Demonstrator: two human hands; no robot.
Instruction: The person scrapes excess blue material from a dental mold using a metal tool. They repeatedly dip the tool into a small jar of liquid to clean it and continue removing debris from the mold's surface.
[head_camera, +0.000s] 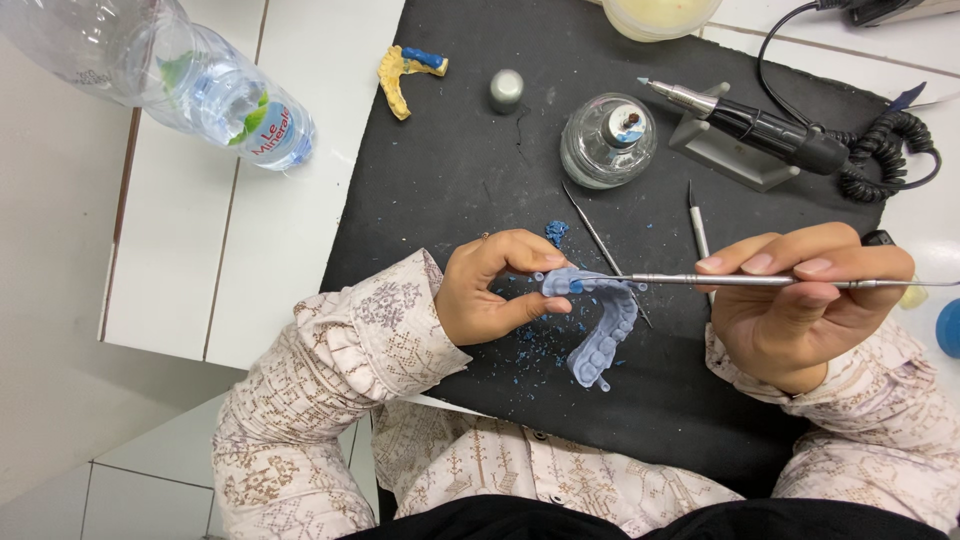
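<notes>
Patterned beige sleeves fill the bottom of the view, w/ both hands raised over a black work mat (440, 180). Left hand (485, 290) pinches one end of a pale blue-grey horseshoe-shaped dental arch model (600, 325) btwn thumb and fingers, clamped tight on it; rest of the arch hangs free toward the person, just above the mat. Right hand (800, 300) has fingers closed around a slim silver metal carving instrument (740, 281), held like a pen, tip touching the model near the pinched end.

Model looks light, rigid and prob. brittle, teeth esp. chip-prone; safest hold seems the thick arch end or base, as now, not the tooth row.

Blue wax-like crumbs (545, 340) lie scattered on the mat under the model, a bigger blue bit (556, 232) just beyond the left thumb. Two more thin metal hand tools (600, 245) lie on the mat btwn the hands, close under the instrument. Further off: round clear glass burner w/ wick (607, 140), small grey metal cap (506, 90), yellow plaster cast piece w/ a blue part (402, 75), black-and-silver motor handpiece on a grey stand (750, 125) w/ coiled cable. Clear plastic water bottle (170, 70) lies on the white tiled counter, well apart at left.
</notes>
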